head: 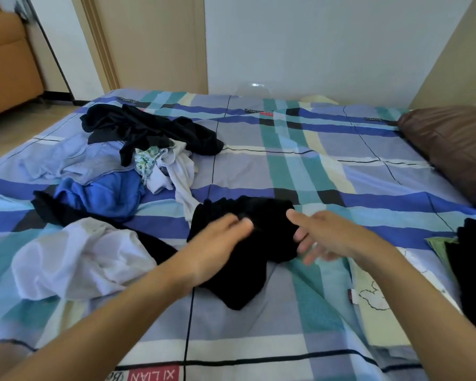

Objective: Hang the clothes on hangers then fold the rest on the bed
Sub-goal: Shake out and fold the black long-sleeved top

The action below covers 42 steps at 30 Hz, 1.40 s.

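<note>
Reference: the clothes pile (pixel 113 188) on the plaid bed (pixel 286 166). The black garment (pixel 261 215) lies just right of the pile. It is soft, light and limp, so take it by an edge. Your left hand (pixel 217 243) rests on it, but its grip cannot be told. Your right hand (pixel 327 232) is spread and holds nothing.

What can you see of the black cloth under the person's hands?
The black soft fabric garment lies crumpled, partly folded, on the blue checked bedsheet, one corner pointing toward the camera. The left hand rests on it, blurred; the right hand touches its right edge with spread fingers.
</note>
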Motion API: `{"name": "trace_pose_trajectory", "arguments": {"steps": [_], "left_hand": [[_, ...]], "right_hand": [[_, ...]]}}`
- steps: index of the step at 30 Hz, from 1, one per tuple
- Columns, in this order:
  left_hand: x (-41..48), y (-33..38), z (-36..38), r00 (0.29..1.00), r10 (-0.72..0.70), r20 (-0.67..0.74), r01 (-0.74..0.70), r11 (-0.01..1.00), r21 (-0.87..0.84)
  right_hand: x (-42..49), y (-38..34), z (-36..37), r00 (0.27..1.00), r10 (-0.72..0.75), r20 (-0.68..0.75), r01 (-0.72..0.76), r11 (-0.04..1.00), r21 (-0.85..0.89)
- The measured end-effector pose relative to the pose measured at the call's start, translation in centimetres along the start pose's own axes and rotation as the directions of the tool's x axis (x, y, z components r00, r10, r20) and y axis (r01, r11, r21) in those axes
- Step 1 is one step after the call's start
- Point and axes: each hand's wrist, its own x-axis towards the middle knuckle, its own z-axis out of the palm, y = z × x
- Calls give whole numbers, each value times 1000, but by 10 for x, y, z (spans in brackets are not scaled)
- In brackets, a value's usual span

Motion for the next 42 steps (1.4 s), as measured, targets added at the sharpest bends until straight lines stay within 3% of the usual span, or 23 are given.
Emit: {"name": "trace_pose_trajectory", "arguments": {"steps": [2,3,5,9,13,15,17,22,25,26,27,28,29,31,33,35,38,42], "left_hand": [[-8,-17,9,944,30,329,-98,977,191],[-14,-22,13,891,26,454,-181,937,300],[-20,-31,17,853,53,520,-336,818,468],[-26,-41,11,921,188,342,-377,658,652],[-33,-57,-19,998,-15,66,-58,327,943],[-35,-64,-46,984,-157,-89,120,198,973],[-31,-77,-79,958,-220,-181,209,111,972],[-8,-97,-175,918,-156,-365,347,-130,929],[-1,-64,-217,834,-166,-526,497,-186,847],[4,-46,-222,837,-161,-523,501,-162,850],[9,-24,-222,876,-117,-468,462,-73,884],[16,-4,-217,933,-10,-361,360,92,928],[21,20,-205,960,154,-235,184,285,941],[24,67,-167,911,410,-49,-204,550,810],[26,110,-132,850,527,21,-406,628,664],[33,141,-112,807,590,12,-500,673,545],[41,173,-113,771,622,-136,-516,736,438],[38,217,-122,782,559,-277,-513,829,223]], "right_hand": [[-11,0,17,955,68,289,-105,988,114],[-9,3,28,939,57,340,-103,987,120],[0,9,54,952,21,304,-70,986,152],[19,12,100,997,-56,51,37,943,330],[30,9,112,992,-113,-47,123,914,387],[31,3,106,980,-169,-103,195,912,362],[30,-6,90,966,-220,-135,253,907,337],[27,-41,29,932,-299,-203,350,887,302],[13,-79,-15,882,-416,-223,465,847,259],[7,-93,-29,865,-453,-217,498,832,246],[-2,-109,-41,850,-488,-197,524,822,224],[-10,-124,-50,836,-522,-167,547,813,199],[-18,-140,-60,819,-556,-141,574,801,171],[-31,-170,-72,794,-600,-99,609,782,136],[-48,-196,-83,772,-630,-90,636,765,100],[-62,-216,-99,751,-646,-135,657,752,56],[-79,-231,-133,695,-679,-237,697,717,-10],[-87,-230,-176,651,-669,-359,675,727,-131]]}}
